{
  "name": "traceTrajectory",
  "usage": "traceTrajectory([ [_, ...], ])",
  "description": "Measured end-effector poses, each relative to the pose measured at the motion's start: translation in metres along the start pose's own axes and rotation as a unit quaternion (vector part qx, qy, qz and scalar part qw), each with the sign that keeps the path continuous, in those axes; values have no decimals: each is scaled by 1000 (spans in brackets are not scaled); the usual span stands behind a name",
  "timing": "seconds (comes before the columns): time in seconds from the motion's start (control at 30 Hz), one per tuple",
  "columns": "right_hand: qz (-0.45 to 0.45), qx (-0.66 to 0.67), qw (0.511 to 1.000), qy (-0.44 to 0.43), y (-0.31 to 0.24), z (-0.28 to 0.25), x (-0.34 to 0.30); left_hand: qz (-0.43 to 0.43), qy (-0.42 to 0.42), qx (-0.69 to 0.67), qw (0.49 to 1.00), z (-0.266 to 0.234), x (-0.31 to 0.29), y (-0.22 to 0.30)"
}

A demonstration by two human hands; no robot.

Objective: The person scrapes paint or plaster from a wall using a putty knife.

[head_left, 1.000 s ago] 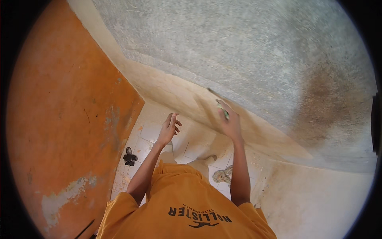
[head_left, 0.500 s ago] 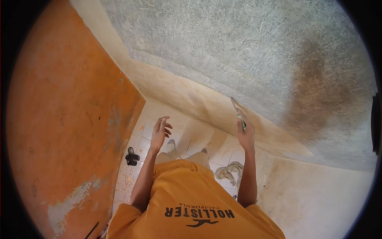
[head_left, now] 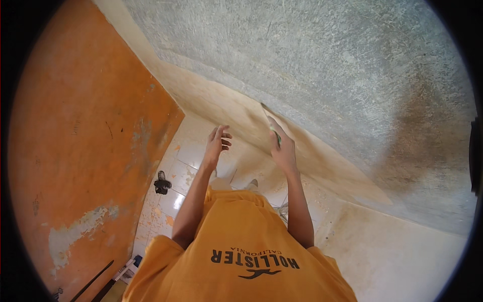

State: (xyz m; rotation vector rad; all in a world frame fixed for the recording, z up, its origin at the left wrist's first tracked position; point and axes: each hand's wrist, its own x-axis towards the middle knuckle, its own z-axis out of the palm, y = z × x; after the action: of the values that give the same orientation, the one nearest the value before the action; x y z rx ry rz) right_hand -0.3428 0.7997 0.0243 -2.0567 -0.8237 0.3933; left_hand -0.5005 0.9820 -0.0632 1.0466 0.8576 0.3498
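My right hand (head_left: 285, 152) is closed around the green handle of a putty knife (head_left: 266, 112). Its thin blade points up and away to the left, and its tip meets the wall ahead, where a grey scraped surface (head_left: 312, 70) borders a lower cream-coloured band (head_left: 211, 95). Whether the blade presses on the wall I cannot tell. My left hand (head_left: 216, 145) hangs in the air to the left of the knife, fingers loosely bent and apart, holding nothing.
An orange wall (head_left: 85, 131) with peeled patches stands at the left. Orange paint flakes lie on the pale tiled floor (head_left: 173, 168), beside a small black object (head_left: 162, 182). A cloth (head_left: 283, 211) is partly hidden by my right arm. Long dark items (head_left: 93, 282) lie at the lower left.
My right hand has moved left and farther up with the putty knife along the wall. My left hand has shifted right and up, closer to it. The view has moved slightly.
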Motion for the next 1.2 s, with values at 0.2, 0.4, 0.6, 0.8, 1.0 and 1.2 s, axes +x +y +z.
traceTrajectory([
  [0.2,21,43,999,-12,12,-9,-1,-32,103,-46,993,-3,-17,-27],
  [0.4,6,72,997,-36,25,5,-4,-22,112,-86,990,-6,-22,-38],
  [0.6,75,219,971,-67,36,1,1,-33,145,-79,986,-9,-21,-44],
  [0.8,96,215,971,-39,36,-13,-24,-12,117,-95,988,-7,-16,-43],
  [1.0,144,296,942,-67,-4,6,-8,-35,115,-62,991,1,-24,-55],
  [1.2,151,272,948,-61,8,-8,-16,-36,130,-79,988,-9,-33,-56],
])
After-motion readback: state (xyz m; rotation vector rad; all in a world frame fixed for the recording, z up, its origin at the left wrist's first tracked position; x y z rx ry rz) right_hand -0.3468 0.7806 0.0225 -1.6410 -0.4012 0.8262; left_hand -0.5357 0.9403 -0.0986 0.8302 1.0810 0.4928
